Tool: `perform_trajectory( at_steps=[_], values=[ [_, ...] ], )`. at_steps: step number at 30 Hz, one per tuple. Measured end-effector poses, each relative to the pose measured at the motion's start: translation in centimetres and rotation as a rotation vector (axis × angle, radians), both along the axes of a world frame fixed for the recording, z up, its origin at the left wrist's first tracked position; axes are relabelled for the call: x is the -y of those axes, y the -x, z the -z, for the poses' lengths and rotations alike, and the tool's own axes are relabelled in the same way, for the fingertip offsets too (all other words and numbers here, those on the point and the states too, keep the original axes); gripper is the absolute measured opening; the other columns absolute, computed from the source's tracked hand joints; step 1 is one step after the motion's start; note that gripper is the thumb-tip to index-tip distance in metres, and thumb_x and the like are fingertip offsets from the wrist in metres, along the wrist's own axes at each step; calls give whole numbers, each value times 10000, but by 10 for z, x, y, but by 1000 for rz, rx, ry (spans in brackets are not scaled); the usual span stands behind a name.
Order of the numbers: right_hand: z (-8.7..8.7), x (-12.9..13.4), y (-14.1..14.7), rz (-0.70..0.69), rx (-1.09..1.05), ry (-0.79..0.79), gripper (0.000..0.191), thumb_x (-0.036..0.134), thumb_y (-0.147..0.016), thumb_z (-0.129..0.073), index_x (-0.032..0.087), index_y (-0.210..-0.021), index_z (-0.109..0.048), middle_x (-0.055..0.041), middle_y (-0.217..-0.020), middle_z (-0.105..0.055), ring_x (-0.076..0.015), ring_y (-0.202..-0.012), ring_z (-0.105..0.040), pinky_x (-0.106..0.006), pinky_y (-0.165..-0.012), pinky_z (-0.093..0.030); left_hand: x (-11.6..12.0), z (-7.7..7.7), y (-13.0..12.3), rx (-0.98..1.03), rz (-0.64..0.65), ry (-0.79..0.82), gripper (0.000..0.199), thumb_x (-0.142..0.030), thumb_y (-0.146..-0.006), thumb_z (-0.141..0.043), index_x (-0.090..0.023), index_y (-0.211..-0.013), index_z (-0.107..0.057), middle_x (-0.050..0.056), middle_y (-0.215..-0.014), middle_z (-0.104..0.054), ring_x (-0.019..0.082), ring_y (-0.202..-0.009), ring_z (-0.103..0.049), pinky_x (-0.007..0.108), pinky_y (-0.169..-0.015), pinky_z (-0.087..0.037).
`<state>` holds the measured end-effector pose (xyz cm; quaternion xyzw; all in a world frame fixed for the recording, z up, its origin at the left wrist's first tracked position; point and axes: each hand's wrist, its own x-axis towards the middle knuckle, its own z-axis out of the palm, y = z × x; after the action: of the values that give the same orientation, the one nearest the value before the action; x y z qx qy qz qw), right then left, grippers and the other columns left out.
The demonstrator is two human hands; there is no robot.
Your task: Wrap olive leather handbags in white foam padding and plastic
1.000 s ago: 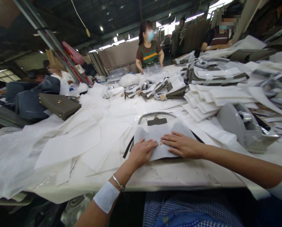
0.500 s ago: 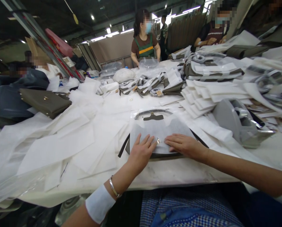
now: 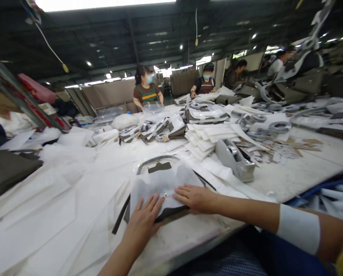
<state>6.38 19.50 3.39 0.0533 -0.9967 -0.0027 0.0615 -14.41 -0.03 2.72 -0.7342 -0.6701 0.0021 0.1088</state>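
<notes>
In front of me a dark grey-brown handbag (image 3: 171, 211) lies flat near the table's front edge. A sheet of thin white paper (image 3: 148, 186) covers most of it, and a small gold clasp (image 3: 166, 195) pokes through. Its wrapped handle (image 3: 160, 159) arches away from me, and a dark strap (image 3: 121, 214) sticks out at the left. My left hand (image 3: 144, 214) rests on the paper left of the clasp, fingers spread. Flat on the paper, just right of the clasp, is my right hand (image 3: 192, 197), with its fingers stretched out.
A grey tape dispenser (image 3: 236, 163) stands at the right, beside stacked white sheets (image 3: 202, 136). Loose white paper (image 3: 45, 214) covers the left side. Wrapped bag parts (image 3: 156, 128) are piled farther back. Another handbag (image 3: 10, 168) lies far left. Co-workers (image 3: 146, 90) stand across the table (image 3: 297, 172).
My view has swung to the right and up, so the table's right side shows more. Both hands stay flat on the paper; my left hand sits slightly nearer the bag's front edge.
</notes>
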Motion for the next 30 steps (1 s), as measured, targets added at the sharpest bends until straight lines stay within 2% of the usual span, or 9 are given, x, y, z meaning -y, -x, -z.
perform_trajectory(
  at_steps=[3, 5, 8, 11, 17, 21, 23, 27, 30],
  values=[
    [0, 18, -18, -50, -65, -69, 425, 157, -943, -541, 42, -1353, -544, -254, -1295, -626, -293, -1207, -608, -464, -1002, -497, 16, 3, -15, -17, 1, 63, 737, -131, -827, -603, -228, -1511, -344, 85, -1526, -449, 266, -1360, -493, 490, -1064, -469],
    [2, 32, -37, -63, -111, -74, 404, 134, -961, -488, 55, -1352, -547, -240, -1276, -643, -283, -1181, -626, -450, -989, -507, 32, 9, -27, -28, 12, 51, 814, -132, -781, -636, -235, -1525, -323, 80, -1527, -447, 273, -1353, -499, 468, -1065, -472],
    [2, 44, -62, -49, -98, 56, 548, 263, -938, -561, 88, -1449, -465, -222, -1394, -566, -300, -1278, -556, -466, -1063, -458, 48, 18, -40, -49, 82, -34, 901, -152, -748, -674, -242, -1551, -275, 70, -1545, -419, 278, -1364, -486, 425, -1083, -462],
    [-3, 44, -72, 14, -31, 223, 745, 454, -892, -625, 156, -1526, -372, -191, -1515, -441, -325, -1397, -423, -515, -1136, -372, 48, 17, -47, -56, 70, -133, 883, -251, -804, -690, -254, -1564, -242, 85, -1580, -355, 305, -1389, -451, 465, -1093, -451],
    [-24, 40, -60, 108, 58, 333, 804, 659, -875, -560, 180, -1506, -424, -186, -1528, -417, -338, -1411, -399, -538, -1147, -333, 37, 5, -54, 28, -19, -118, 811, -361, -858, -697, -259, -1547, -282, 120, -1573, -375, 326, -1422, -398, 556, -1115, -407],
    [-49, 39, -34, 161, 96, 304, 556, 578, -988, -403, 190, -1292, -660, -138, -1295, -663, -277, -1179, -627, -441, -1013, -474, 38, 5, -55, 103, -45, -89, 761, -461, -882, -659, -281, -1533, -309, 108, -1577, -373, 317, -1438, -372, 563, -1141, -368],
    [-52, 36, -19, 144, 65, 261, 522, 529, -1019, -351, 195, -1248, -681, -118, -1236, -696, -260, -1147, -639, -437, -1011, -463, 39, 6, -56, 125, -58, -87, 758, -484, -889, -643, -283, -1535, -303, 112, -1582, -363, 315, -1445, -359, 565, -1152, -351],
    [-30, 29, -3, 6, 18, 189, 625, 594, -963, -454, 222, -1465, -477, -121, -1524, -453, -321, -1411, -390, -561, -1155, -251, 43, 6, -59, 167, -72, -71, 765, -483, -897, -632, -267, -1544, -286, 130, -1599, -322, 322, -1467, -312, 573, -1166, -323],
    [-11, 25, -6, -5, 42, 229, 647, 572, -972, -452, 257, -1529, -364, -98, -1587, -352, -310, -1469, -287, -580, -1182, -172, 46, 2, -59, 205, -64, -52, 740, -490, -915, -601, -260, -1544, -287, 131, -1611, -291, 329, -1482, -271, 584, -1167, -317]
  ],
)
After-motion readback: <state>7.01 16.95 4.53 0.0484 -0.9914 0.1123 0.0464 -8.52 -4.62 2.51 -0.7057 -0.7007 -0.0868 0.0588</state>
